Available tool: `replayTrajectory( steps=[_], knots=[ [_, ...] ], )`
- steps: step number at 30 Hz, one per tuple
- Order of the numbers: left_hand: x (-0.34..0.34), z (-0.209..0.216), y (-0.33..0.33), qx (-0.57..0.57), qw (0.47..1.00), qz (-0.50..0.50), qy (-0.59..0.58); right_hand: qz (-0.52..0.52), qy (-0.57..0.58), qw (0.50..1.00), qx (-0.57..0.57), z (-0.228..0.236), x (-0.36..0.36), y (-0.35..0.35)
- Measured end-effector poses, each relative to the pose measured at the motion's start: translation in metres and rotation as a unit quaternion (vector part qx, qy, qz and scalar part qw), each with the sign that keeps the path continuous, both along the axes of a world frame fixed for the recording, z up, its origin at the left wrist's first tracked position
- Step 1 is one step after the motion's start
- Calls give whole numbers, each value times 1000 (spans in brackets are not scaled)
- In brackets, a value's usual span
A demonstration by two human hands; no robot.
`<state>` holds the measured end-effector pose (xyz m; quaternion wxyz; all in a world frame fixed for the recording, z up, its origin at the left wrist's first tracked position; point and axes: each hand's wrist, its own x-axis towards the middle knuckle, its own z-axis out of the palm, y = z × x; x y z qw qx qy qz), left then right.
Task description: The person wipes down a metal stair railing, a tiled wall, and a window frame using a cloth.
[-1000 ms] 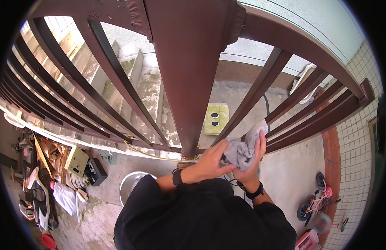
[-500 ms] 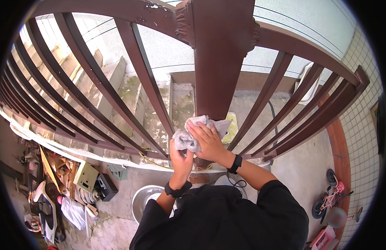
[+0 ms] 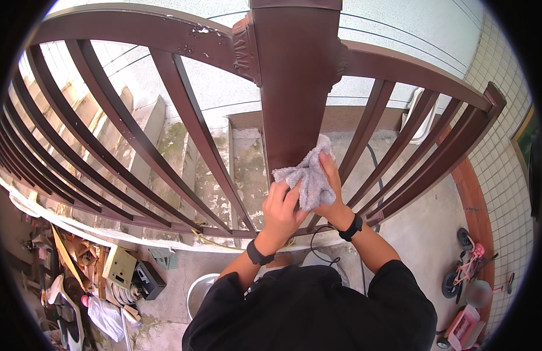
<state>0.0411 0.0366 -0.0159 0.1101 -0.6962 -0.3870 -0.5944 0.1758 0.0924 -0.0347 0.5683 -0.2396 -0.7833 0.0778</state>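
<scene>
A crumpled grey cloth lies against the lower part of the brown metal post, near its right edge. My left hand grips the cloth's lower left side with bent fingers. At the cloth's right side, my right hand holds it, with the fingers pointing up along the post's right edge. Some of the right fingers are hidden behind the cloth. Both wrists wear black bands.
Brown railings slope away on both sides of the post, with concrete steps behind. A metal basin stands on the ground at lower left, near piled clutter. A pink children's bike is at the right.
Both hands and the cloth have shifted right, from the post's front to its right edge. My right hand has turned from lying flat on the cloth to gripping its side. The view has shifted slightly.
</scene>
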Motion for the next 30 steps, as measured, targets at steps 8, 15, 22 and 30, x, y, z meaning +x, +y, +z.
replayTrajectory(
  steps=[8, 15, 22, 30],
  knots=[
    [-33, -63, -43, -203, 979, -27, -19, -61, -225, 973, 6, -50, -14, -45],
    [-42, -6, -26, -173, 931, -127, -294, -86, -220, 953, 189, 49, -62, -19],
    [-28, -25, 2, -162, 891, -156, -395, -101, -134, 961, 218, 62, -75, -17],
    [-31, -107, -9, -207, 924, -83, -312, -181, -250, 907, 287, -30, -66, -24]
  ],
)
